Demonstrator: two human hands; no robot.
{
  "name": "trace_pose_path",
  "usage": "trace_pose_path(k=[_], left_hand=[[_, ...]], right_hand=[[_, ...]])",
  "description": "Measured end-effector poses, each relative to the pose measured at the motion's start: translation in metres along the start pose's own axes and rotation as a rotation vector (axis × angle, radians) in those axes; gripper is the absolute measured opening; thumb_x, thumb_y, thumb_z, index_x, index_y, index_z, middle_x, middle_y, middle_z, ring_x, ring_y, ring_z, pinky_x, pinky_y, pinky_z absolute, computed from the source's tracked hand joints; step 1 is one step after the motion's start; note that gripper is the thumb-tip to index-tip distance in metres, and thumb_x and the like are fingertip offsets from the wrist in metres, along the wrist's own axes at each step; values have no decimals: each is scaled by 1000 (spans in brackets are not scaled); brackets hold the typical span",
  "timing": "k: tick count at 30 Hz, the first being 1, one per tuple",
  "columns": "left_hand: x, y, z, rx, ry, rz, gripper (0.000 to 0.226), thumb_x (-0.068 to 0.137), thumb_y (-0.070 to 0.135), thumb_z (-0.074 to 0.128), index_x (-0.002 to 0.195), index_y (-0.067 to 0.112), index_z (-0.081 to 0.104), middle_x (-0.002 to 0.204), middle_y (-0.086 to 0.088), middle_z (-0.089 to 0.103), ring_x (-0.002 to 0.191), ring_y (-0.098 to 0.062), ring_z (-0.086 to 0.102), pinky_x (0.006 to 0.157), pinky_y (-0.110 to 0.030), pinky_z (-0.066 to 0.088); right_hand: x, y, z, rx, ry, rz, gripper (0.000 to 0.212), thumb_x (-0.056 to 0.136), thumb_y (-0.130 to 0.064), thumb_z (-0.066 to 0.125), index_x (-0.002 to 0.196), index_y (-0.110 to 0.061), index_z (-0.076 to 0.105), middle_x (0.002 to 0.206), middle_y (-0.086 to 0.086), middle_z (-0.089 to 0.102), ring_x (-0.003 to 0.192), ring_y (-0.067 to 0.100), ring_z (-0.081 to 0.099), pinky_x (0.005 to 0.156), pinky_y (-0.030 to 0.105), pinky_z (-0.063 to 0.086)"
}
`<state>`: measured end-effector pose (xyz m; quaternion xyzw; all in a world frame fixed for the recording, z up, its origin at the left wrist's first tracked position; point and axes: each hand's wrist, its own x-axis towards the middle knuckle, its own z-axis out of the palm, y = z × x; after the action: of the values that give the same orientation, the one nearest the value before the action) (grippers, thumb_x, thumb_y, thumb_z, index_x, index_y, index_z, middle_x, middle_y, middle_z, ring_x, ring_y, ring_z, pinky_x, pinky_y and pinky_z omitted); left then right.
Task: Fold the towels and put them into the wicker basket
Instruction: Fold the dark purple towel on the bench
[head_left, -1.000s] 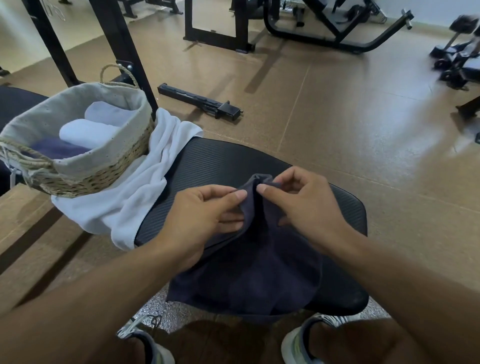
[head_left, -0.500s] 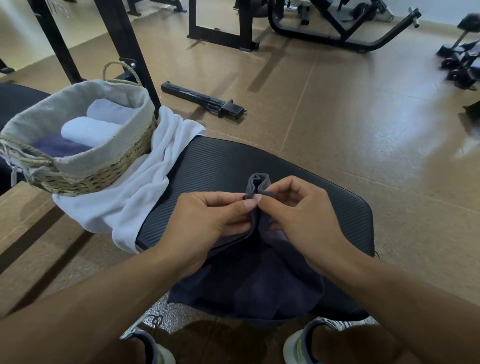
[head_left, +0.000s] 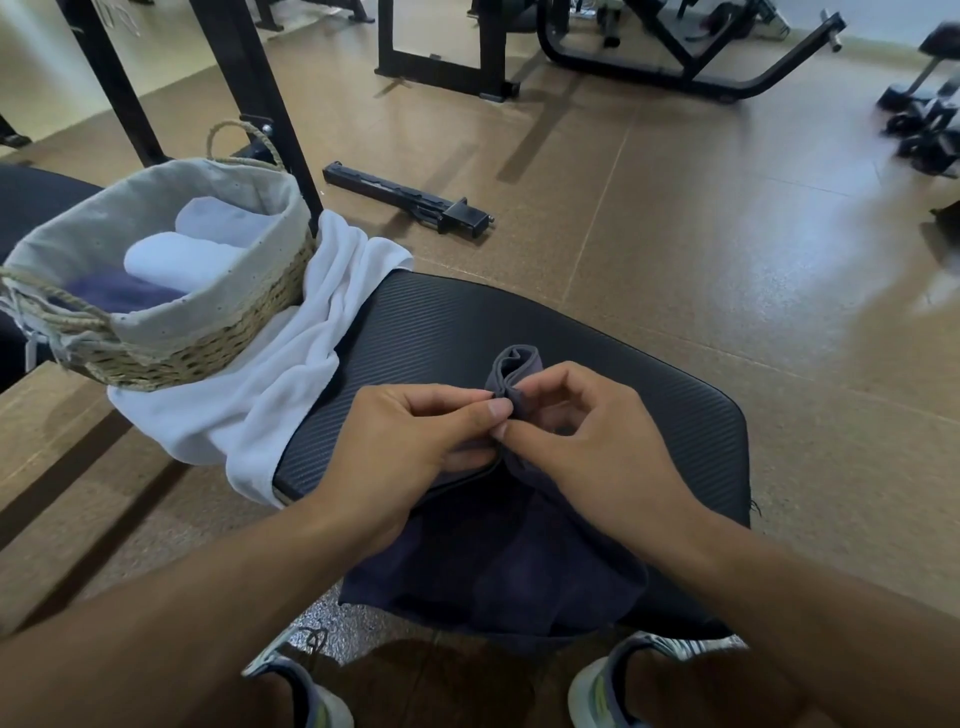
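A person's left hand (head_left: 410, 441) and right hand (head_left: 587, 441) meet over a black padded bench (head_left: 649, 415), both pinching the gathered top edge of a dark navy towel (head_left: 498, 566). The rest of that towel lies on the bench and hangs over its near edge. To the left stands a lined wicker basket (head_left: 208, 338) holding rolled towels, resting on a loose white towel (head_left: 291, 379).
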<state>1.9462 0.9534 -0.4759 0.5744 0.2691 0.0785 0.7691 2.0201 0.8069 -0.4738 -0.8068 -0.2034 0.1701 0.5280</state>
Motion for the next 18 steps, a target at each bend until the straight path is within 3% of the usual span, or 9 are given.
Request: trace_pose_path(k=[3,6,9,11,13,15,18], left_hand=[[-1,0,0,95,-17,58,20,71,22,81,85,9,82,83,-13,78,82,-22,76,82,-37,62],[-4,2,2,253,-62,158,22,80,34,74,84,15,83,88,-3,79,87,-15,75,84,-34,62],[-2,7,1,243,-29,198,35,89,38,63,83,8,81,84,-7,78,85,-17,76,77,-31,62],[6,10,-6,259,48,264,24,97,22,62,84,7,76,84,-5,78,82,-18,75,75,-34,62],[18,12,-16,366,57,357,4,92,12,67,92,14,70,92,2,77,90,-15,73,82,-37,60],[30,13,-24,466,30,396,17,88,11,68,102,20,66,105,7,74,100,-10,70,92,-34,55],[38,20,-29,418,-50,302,19,93,14,67,112,21,66,115,6,73,109,-6,66,101,-33,50]], right_hand=[[-4,-2,1,-31,9,-37,24,74,-31,87,89,-31,68,82,-15,74,76,0,70,67,13,51],[-2,-3,2,-22,47,-51,22,76,-27,86,83,-27,66,77,-13,73,69,0,67,62,12,49],[0,-3,1,2,85,-77,18,81,-19,82,81,-26,66,76,-13,73,67,1,68,61,13,50],[0,-3,1,36,87,-85,17,85,-19,80,81,-27,65,79,-10,74,70,6,71,66,20,56],[0,-2,1,48,47,-93,16,87,-21,78,85,-27,64,84,-6,74,79,14,72,77,36,60],[-2,-2,2,54,-24,-125,17,90,-20,75,87,-28,60,86,-4,75,83,21,71,82,47,58],[-5,-4,1,60,-137,-186,22,92,-17,72,86,-30,55,84,-3,75,78,19,69,79,44,56]])
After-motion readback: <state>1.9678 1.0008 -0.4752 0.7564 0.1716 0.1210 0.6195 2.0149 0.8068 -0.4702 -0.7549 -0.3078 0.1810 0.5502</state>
